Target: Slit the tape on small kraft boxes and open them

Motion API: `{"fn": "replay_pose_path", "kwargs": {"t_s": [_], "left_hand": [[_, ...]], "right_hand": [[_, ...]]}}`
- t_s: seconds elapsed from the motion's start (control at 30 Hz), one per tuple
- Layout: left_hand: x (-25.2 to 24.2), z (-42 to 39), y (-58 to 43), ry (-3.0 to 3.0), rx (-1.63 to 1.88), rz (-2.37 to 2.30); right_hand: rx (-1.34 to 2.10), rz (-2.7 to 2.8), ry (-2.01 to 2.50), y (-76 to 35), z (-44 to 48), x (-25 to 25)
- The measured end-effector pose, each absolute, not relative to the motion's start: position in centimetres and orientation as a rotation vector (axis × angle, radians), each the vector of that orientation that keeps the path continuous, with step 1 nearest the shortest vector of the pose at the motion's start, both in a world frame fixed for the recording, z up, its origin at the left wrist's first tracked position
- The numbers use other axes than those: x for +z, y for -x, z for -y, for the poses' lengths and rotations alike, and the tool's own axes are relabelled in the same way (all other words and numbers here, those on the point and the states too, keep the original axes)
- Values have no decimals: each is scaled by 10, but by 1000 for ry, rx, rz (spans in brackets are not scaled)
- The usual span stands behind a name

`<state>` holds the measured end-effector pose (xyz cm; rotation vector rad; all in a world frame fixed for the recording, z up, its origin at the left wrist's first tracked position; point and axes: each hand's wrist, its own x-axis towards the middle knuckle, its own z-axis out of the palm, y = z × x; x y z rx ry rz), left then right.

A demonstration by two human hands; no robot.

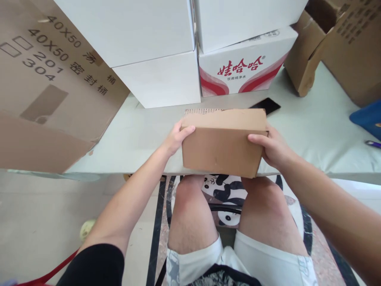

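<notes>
A small brown cardboard box (223, 147) sits at the near edge of a pale table (315, 131), its flaps closed. My left hand (176, 138) grips the box's left end, thumb over the top edge. On the box's right end, my right hand (272, 149) is clamped with its thumb on the front face. Both hands hold the box between them, above my knees.
Stacked white cartons (154, 51) and a red-printed white carton (244, 67) stand behind the box. A large brown carton (44, 87) fills the left; open brown cartons (342, 43) sit at the right. A black phone (266, 105) lies behind the box, a blue object (369, 117) at the far right.
</notes>
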<state>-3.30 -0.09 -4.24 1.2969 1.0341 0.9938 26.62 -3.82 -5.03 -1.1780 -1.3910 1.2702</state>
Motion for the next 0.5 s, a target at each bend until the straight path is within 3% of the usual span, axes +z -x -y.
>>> {"fn": "replay_pose_path", "kwargs": {"t_s": [0.1, 0.5], "left_hand": [[-48, 7, 29, -1247, 1034, -1061], [-53, 8, 24, -1279, 988, -1169]], "right_hand": [[1502, 1151, 1209, -263, 42, -47], [1155, 1430, 1233, -278, 39, -85]]}}
